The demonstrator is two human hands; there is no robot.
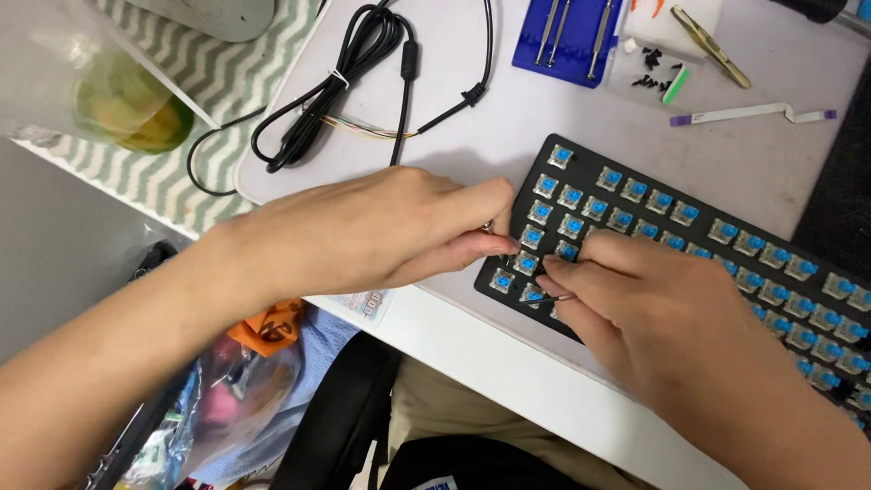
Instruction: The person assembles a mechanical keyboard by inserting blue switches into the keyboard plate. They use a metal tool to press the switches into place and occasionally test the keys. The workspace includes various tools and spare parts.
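— White desk [508, 363], is it, with something dark laid across its near corner?

— Yes, a pale worktop, and on it a black keyboard [726, 263] with its keycaps off, so the blue switch stems stand bare in slanted rows. Nearest to the camera, below the desk edge, sit a crumpled clear plastic bag [209, 408] and an orange scrap [268, 327].

— Where are the hands?

— Both meet at the keyboard's left end. The left hand [363, 231] comes in from the left, fingers curled in, thumb and forefinger pinched together at the board's edge; something small and metallic glints between them, too small to name. The right hand [653, 318] lies over the lower rows, fingers bent, pinching a thin metal tool [553, 297] whose tip rests among the switches at the corner.

— And farther back?

— A coiled black cable [363, 63] lies behind the left hand, with thin coloured wires showing at one point. Beyond the keyboard are a blue tool tray [567, 36], a clear packet of small black screws [649, 68], tweezers [712, 45] and a flat white ribbon cable [753, 113]. At the far left, on a zigzag-patterned mat [181, 172], stands a cup of greenish drink [127, 109].
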